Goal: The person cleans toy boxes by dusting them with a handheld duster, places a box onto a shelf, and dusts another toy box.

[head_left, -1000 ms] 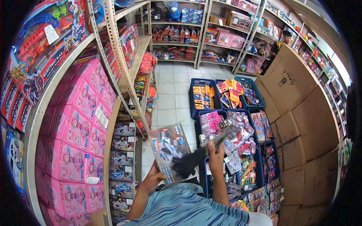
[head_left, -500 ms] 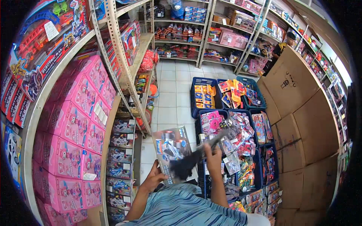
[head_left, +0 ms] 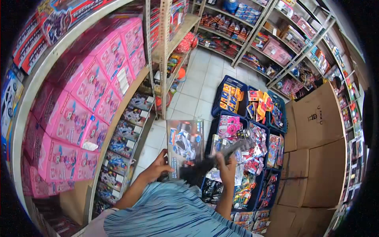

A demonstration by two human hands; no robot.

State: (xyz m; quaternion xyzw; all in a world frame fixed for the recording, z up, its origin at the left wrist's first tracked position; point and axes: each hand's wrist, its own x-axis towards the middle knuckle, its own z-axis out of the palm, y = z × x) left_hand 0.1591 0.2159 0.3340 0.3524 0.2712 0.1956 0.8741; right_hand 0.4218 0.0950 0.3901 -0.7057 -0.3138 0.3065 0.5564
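My left hand [head_left: 158, 168] grips the lower left edge of a toy car box [head_left: 184, 143], which is held upright-looking in front of my body with its printed face showing. In my right hand [head_left: 226, 168] is a dark feather duster [head_left: 197, 169], held closed-fisted by its handle. The duster's blurred dark head lies over the lower right part of the box, and its handle end points up and right above the crates.
Blue crates [head_left: 216, 103] of packaged toys stand on the tiled floor [head_left: 190, 103] ahead and right. Pink boxes [head_left: 71, 116] fill the left shelf, beside a metal post [head_left: 163, 59]. Stacked cardboard boxes [head_left: 321, 122] line the right. More shelves [head_left: 221, 33] stand behind.
The view has turned and tilted, so shelves and crates appear shifted and slanted. The duster remains over the box's lower part. Both hands keep their hold. The person behind the cardboard no longer shows.
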